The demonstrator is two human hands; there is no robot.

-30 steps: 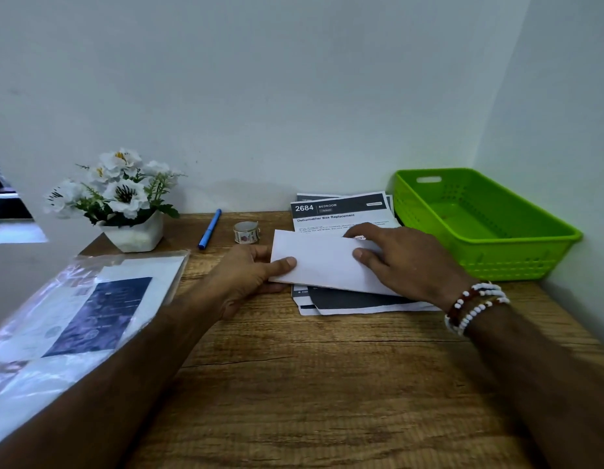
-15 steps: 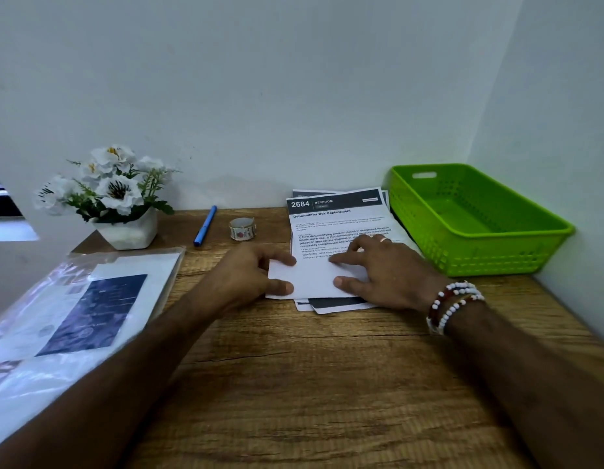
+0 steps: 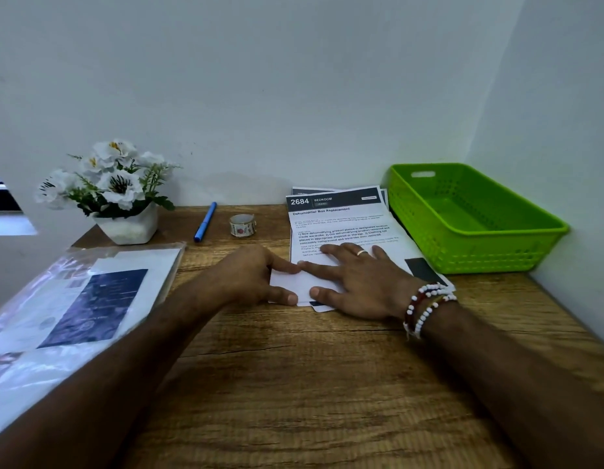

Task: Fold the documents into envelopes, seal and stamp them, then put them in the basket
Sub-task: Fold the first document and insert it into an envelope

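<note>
A stack of printed documents (image 3: 338,225) lies on the wooden table, left of the green basket (image 3: 480,252). The near end of the top sheet is folded over into a small white panel (image 3: 295,282). My left hand (image 3: 253,275) rests on the panel's left edge, with index finger and thumb on the paper. My right hand (image 3: 358,286) lies flat with spread fingers, pressing the panel's right part. Index fingertips of both hands nearly meet. The basket holds nothing that I can see.
A small roll of stamps or tape (image 3: 242,225) and a blue pen (image 3: 205,221) lie behind my left hand. A white pot of artificial flowers (image 3: 124,225) stands at the back left. A clear plastic sleeve with papers (image 3: 90,299) covers the left side.
The white folded flap, held up over the stack a second ago, has come down toward me. Both hands now press it flat, closer together.
</note>
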